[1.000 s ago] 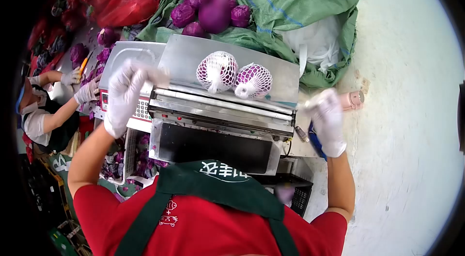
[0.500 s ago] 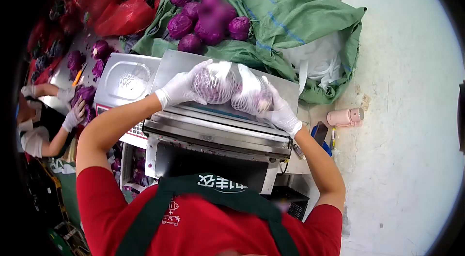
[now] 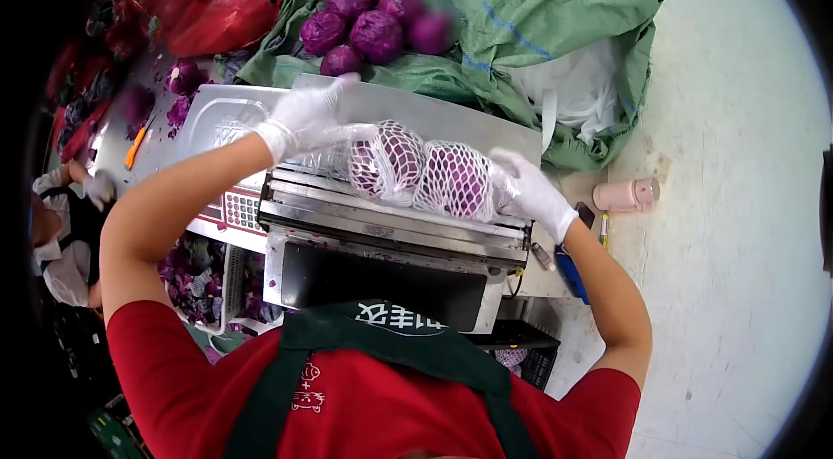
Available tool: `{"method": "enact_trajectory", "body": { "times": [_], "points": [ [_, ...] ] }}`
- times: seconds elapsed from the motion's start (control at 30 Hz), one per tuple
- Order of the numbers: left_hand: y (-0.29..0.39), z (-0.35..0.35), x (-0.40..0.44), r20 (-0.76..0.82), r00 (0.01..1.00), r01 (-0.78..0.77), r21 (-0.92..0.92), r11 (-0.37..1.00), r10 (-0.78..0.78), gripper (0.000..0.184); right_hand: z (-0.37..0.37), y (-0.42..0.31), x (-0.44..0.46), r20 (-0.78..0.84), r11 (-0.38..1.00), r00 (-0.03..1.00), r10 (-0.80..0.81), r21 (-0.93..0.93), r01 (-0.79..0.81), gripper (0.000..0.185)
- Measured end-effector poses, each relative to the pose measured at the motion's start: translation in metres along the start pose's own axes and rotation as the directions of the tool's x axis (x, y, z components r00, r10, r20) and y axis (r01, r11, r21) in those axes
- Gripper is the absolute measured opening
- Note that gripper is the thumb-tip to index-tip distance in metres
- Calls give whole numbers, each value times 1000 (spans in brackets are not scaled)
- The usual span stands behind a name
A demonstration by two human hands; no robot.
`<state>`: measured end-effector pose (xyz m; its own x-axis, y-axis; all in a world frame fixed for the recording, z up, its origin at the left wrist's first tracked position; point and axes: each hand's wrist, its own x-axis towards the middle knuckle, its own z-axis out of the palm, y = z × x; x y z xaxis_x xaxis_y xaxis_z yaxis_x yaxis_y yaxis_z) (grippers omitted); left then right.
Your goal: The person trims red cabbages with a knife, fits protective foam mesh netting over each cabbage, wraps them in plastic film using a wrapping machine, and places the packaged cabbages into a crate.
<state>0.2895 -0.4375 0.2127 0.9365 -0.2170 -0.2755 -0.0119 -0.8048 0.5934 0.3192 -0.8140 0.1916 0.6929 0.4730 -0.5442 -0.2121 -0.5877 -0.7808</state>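
Observation:
Two purple cabbages in white foam nets, the left cabbage (image 3: 401, 151) and the right cabbage (image 3: 460, 184), sit side by side on the metal wrapping machine (image 3: 390, 229). My left hand (image 3: 308, 119), in a thin white glove, is to the left of them. Its fingers are stretched and apart, the lower ones reaching to the left cabbage's edge. My right hand (image 3: 536, 190), gloved too, is just beside the right cabbage with its fingers loosely spread and slightly blurred. Shiny clear film seems to lie about both hands; its edges are hard to make out.
Several bare purple cabbages (image 3: 376, 36) are piled on a green woven sack (image 3: 512, 8) behind the machine. A scale (image 3: 239, 207) adjoins it on the left. Also here are an orange-handled knife (image 3: 135, 147), a crate of leaf scraps (image 3: 227, 285), a pink bottle (image 3: 625, 195) and a co-worker (image 3: 65, 233).
Both hands have moved apart off the netted cabbages, the left up and leftward, the right rightward. The cabbages show their nets more fully. The co-worker's hands have drawn back from a cabbage.

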Motion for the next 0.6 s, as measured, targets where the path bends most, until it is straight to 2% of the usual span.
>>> {"method": "enact_trajectory", "body": {
  "times": [0.03, 0.07, 0.1, 0.13, 0.17, 0.2, 0.23, 0.27, 0.3, 0.33, 0.37, 0.4, 0.43, 0.47, 0.5, 0.53, 0.57, 0.6],
  "points": [
    [10, -13, -9, -218, 963, -43, 449, 892, 156, 70, 1, -4, -9, -221, 802, 938, -269, -590, 91, 72],
    [0, -19, -9, -267, 858, -249, 532, 810, 439, 69, 8, -26, -29, -293, 706, 830, -475, -689, 161, 62],
    [-14, -26, -9, -284, 671, -415, 622, 664, 685, 72, 5, -18, -27, -289, 705, 830, -477, -690, 165, 62],
    [-26, -24, -2, -207, 509, -567, 650, 507, 835, 73, -3, -7, -23, -11, 300, 655, -755, -895, 331, 57],
    [-36, -18, -5, -27, 443, -616, 717, 327, 896, 64, -9, 3, -19, 338, -182, 418, -843, -911, 370, 54],
    [-38, -9, -1, 117, 402, -656, 729, 196, 908, 62, -1, -12, -20, 391, -163, 474, -789, -877, 453, 51],
    [-37, 0, 3, 262, 353, -692, 719, 62, 898, 59, 0, -9, -12, 389, -158, 476, -789, -876, 455, 51],
    [-36, 9, 5, 214, 370, -752, 641, 155, 904, 63, -1, 0, 0, 375, -141, 451, -810, -871, 470, 51],
    [-38, 21, 14, 212, 368, -749, 645, 154, 905, 63, -3, 6, 10, 362, -130, 425, -830, -866, 483, 51],
    [-38, 32, 24, 42, 438, -750, 567, 340, 898, 67, 0, 7, 17, 285, -37, 519, -806, -899, 437, 60],
    [-40, 41, 32, -116, 510, -737, 451, 503, 852, 71, 3, 7, 24, 283, -37, 518, -807, -900, 434, 60],
    [-28, 42, 31, -119, 705, -624, 363, 692, 699, 75, 6, 6, 32, 122, 187, 560, -819, -867, 462, 66],
    [-27, 45, 35, -119, 700, -627, 368, 686, 704, 75, 9, 6, 41, -33, 394, 604, -796, -786, 476, 74],
    [-29, 52, 44, -226, 714, -632, 200, 749, 663, 74, 13, 8, 52, -105, 516, 627, -772, -679, 522, 81],
    [-32, 60, 52, -318, 731, -631, 21, 775, 604, 73, 18, 17, 64, -193, 809, 785, -588, -153, 568, 80],
    [-32, 64, 52, -284, 818, -570, -281, 772, 501, 80, 25, 16, 72, -268, 777, 892, -365, 439, 450, 79],
    [-35, 66, 49, -283, 812, -578, -274, 769, 510, 80, 24, 18, 66, -283, 794, 841, -461, 291, 534, 80],
    [-25, 59, 35, -222, 869, -490, -518, 701, 443, 85, 27, 9, 51, -278, 788, 787, -551, 138, 600, 81]
  ]
}}
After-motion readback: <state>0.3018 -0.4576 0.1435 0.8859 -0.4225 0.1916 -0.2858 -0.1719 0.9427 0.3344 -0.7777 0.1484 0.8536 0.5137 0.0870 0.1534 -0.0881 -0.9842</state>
